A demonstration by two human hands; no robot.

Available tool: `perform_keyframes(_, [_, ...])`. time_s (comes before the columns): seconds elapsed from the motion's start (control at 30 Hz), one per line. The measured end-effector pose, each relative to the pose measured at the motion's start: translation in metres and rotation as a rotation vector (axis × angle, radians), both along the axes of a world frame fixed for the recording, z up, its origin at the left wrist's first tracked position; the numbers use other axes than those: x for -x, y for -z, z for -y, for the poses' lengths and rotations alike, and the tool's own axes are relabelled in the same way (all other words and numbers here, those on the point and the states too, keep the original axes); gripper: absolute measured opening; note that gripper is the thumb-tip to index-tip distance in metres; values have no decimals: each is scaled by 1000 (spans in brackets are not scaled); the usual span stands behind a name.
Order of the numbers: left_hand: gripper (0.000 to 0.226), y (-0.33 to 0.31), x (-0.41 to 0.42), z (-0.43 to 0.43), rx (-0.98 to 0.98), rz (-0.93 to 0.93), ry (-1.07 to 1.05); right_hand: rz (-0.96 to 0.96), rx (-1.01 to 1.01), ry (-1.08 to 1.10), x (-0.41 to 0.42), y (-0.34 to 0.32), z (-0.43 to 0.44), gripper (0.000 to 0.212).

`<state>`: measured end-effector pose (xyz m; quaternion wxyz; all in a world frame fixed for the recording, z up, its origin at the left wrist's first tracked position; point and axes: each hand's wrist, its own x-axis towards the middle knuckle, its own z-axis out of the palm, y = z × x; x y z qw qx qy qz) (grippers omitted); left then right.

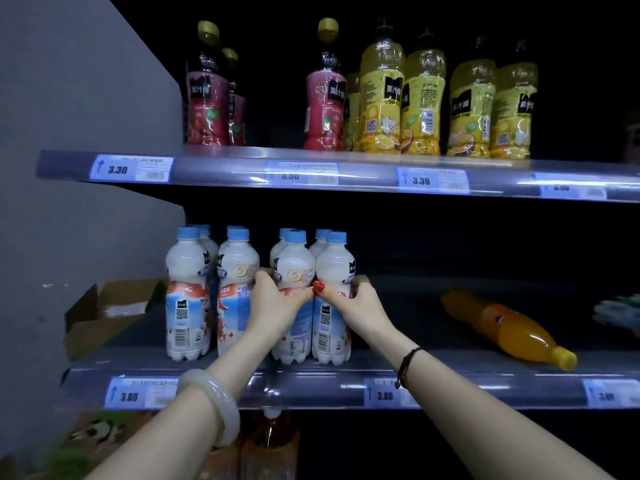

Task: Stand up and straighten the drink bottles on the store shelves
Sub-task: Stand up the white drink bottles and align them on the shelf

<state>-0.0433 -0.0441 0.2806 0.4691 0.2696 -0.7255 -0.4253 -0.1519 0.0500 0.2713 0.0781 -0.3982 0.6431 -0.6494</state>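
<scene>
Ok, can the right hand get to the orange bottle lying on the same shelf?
Probably yes. The orange bottle lies on its side to the right, and the shelf stretch between looks bare. But the right hand grips the rightmost white bottle, so it must let go first.

Grey wall (69, 150) fills the left. Open cardboard box (104, 317) sits against it, flaps up, pale sheet inside. Price tags, upper row: 3.30 tag (131, 169) left, second 3.30 tag (433, 180) right of centre, two others blurred. Lower row: 3.80 tag (138, 393) left, centre tag (384, 394) digits unclear. Blurred green-white pack (620, 313) at right edge.
</scene>
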Motion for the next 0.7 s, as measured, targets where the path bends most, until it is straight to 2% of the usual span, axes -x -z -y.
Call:
perform_keyframes(0.1, [66,7,4,0,33,5,-42,-14,-23,12,3,5,2,48])
perform_keyframes(0.27, [58,15,-2,2,60,19,-74,-60,-52,-24,0,5,-10,42])
perform_keyframes(0.37, [71,18,-12,-13,147,-37,-122,-62,-53,-7,0,4,-29,56])
perform_keyframes(0.47, [65,23,-19,-46,337,-134,-136,-102,2,67,10,5,-56,62])
perform_keyframes(0.57, [55,27,-5,-78,481,-156,-16,-164,64,133,23,6,-94,53])
perform_keyframes(0.7, [41,27,39,-129,429,-120,243,-182,69,206,49,6,-160,45])
